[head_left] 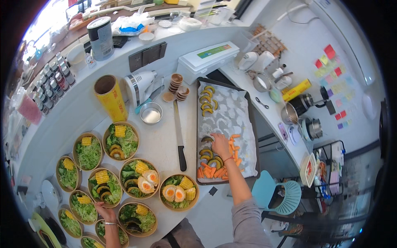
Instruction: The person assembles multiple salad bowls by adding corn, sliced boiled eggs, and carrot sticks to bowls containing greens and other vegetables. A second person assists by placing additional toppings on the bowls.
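My right hand (221,145) reaches over a parchment-lined baking tray (252,136), fingertips pinched at a roasted green-skinned squash slice (206,139). More squash slices (205,155) and orange carrot sticks (206,171) lie by that hand. My left hand (106,212) is closed at the near rim of a round salad bowl (117,204); its fingers are partly hidden. That bowl holds greens, a corn piece (101,177) and dark squash slices (104,192). Two neighbouring bowls also carry halved eggs (174,193).
Several more salad bowls (88,153) crowd the table's left. A long knife (180,140) lies beside the tray. Behind stand a metal cup (151,113), a hand mixer (139,84), a yellow film roll (111,99) and a white box (206,62). A blue chair (264,190) is at right.
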Motion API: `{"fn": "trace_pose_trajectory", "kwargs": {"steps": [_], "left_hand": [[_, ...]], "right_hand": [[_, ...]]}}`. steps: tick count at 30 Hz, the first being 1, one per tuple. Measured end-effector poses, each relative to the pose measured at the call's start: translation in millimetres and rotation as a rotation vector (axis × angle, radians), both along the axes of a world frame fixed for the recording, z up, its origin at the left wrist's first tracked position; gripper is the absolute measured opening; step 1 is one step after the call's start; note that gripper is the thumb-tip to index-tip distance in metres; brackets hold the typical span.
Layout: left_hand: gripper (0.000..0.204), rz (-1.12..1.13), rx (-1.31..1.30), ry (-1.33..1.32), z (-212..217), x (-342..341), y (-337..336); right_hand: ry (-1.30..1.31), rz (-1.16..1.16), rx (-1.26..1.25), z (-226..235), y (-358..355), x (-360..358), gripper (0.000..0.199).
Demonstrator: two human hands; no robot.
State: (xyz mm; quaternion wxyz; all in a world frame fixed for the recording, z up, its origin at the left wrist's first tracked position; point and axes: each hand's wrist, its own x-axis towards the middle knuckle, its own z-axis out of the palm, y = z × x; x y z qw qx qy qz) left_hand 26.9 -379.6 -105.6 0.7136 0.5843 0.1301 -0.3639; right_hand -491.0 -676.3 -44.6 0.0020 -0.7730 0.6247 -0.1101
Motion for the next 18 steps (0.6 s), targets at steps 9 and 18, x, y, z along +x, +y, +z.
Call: {"fn": "trace_pose_trajectory", "kwargs": {"steps": [9, 18], "left_hand": [[0.021, -1.186, 0.034, -1.253, 163, -210, -151], [0.016, -1.647, -0.102, -1.917, 24, -429, -289]], "right_hand": [[-0.075, 0.078, 0.201, 5, -49, -26, 0.025], [-1.369, -0.503, 0.758, 72, -17, -70, 0.022]]}}
